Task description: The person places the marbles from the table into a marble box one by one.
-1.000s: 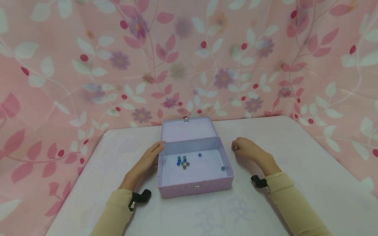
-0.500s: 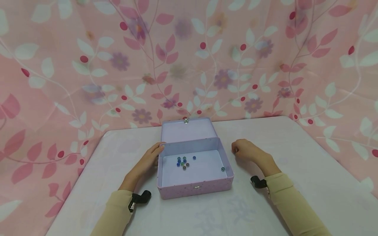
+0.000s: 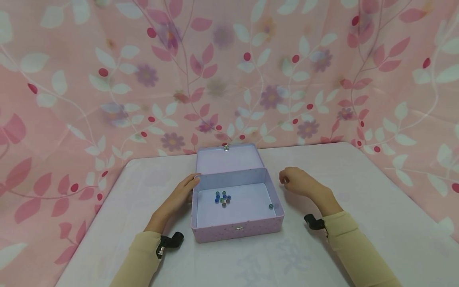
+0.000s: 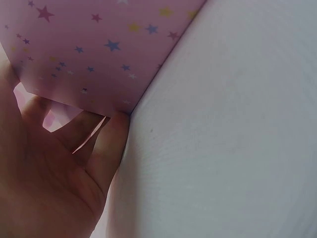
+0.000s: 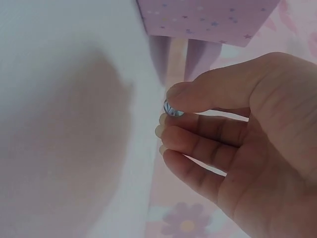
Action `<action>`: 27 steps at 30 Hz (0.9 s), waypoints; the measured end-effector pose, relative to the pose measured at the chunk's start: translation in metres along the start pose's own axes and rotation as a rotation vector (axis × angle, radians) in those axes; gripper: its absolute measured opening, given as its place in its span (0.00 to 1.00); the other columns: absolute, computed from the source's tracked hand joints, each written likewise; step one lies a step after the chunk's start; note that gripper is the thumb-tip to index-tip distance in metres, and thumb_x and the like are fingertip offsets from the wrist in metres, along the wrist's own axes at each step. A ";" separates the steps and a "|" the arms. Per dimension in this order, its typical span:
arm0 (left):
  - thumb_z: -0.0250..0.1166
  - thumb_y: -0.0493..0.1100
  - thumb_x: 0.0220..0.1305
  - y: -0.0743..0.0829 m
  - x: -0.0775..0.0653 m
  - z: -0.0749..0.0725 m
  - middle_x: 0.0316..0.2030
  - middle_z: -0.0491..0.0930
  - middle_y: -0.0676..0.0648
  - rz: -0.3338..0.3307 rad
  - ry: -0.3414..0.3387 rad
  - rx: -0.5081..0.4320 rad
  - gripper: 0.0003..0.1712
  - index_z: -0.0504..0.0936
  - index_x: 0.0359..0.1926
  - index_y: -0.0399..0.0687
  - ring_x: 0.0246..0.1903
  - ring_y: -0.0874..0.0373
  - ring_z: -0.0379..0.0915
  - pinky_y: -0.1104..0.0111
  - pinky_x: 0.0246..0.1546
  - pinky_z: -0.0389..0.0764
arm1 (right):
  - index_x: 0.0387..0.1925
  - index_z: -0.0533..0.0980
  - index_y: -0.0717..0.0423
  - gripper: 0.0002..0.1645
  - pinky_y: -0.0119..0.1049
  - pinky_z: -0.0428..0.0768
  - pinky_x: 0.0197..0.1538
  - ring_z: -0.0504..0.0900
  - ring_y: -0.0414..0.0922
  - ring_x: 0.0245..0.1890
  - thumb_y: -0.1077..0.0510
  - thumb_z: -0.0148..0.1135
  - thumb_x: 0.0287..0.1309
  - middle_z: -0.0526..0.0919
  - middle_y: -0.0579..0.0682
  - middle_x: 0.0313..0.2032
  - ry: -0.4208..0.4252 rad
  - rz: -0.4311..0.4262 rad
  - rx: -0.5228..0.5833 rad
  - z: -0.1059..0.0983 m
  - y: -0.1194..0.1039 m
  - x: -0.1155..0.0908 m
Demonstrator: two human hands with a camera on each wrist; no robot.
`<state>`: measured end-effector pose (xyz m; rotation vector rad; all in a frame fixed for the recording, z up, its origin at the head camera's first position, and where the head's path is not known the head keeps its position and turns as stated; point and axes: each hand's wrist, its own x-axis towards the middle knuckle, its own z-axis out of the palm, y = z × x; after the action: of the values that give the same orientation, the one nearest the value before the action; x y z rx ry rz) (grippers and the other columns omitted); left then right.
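A lilac tin box [image 3: 237, 231] patterned with small stars sits on the table with its lid [image 3: 229, 159] folded back. Several glass marbles [image 3: 222, 201] lie clustered on the left of its floor, and a lone marble [image 3: 271, 207] rests near the right wall. My left hand [image 3: 181, 192] grips the box's far left corner; in the left wrist view its fingers [image 4: 109, 144] wrap that corner. Right of the box, my right hand [image 3: 301, 182] pinches a clear marble with blue streaks [image 5: 172, 108] between thumb and forefinger.
A white cloth covers the table [image 3: 362, 191]. Behind and around it hangs a pink floral curtain [image 3: 222, 79]. Each wrist carries a small black camera [image 3: 171, 240]. The lid's metal clasp [image 3: 226, 147] stands at the back edge.
A blue marble inside the box has rolled left and now sits against the cluster. My right hand has shifted very slightly left; my left hand keeps its hold on the corner.
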<state>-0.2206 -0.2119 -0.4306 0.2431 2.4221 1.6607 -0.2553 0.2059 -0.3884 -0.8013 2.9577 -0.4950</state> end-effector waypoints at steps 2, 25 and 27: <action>0.43 0.69 0.73 0.000 0.000 0.000 0.73 0.62 0.44 -0.001 0.001 0.002 0.36 0.60 0.74 0.58 0.72 0.38 0.59 0.43 0.64 0.72 | 0.34 0.81 0.59 0.08 0.44 0.78 0.41 0.75 0.46 0.32 0.70 0.58 0.54 0.81 0.50 0.30 0.016 -0.013 0.002 -0.002 -0.003 -0.001; 0.44 0.70 0.73 0.000 0.000 0.001 0.72 0.65 0.45 0.002 -0.005 -0.009 0.36 0.61 0.73 0.59 0.70 0.41 0.63 0.48 0.61 0.76 | 0.32 0.79 0.56 0.06 0.34 0.73 0.34 0.72 0.42 0.29 0.68 0.60 0.54 0.77 0.46 0.27 0.006 -0.055 0.033 0.003 -0.029 -0.001; 0.44 0.70 0.73 0.000 0.000 0.001 0.72 0.65 0.45 0.002 -0.004 -0.008 0.36 0.61 0.73 0.59 0.70 0.41 0.64 0.49 0.61 0.77 | 0.33 0.79 0.56 0.07 0.34 0.73 0.33 0.72 0.42 0.28 0.69 0.59 0.54 0.77 0.46 0.26 -0.001 -0.044 0.036 0.005 -0.030 0.000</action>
<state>-0.2207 -0.2114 -0.4310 0.2473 2.4124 1.6691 -0.2398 0.1798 -0.3838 -0.8647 2.9269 -0.5486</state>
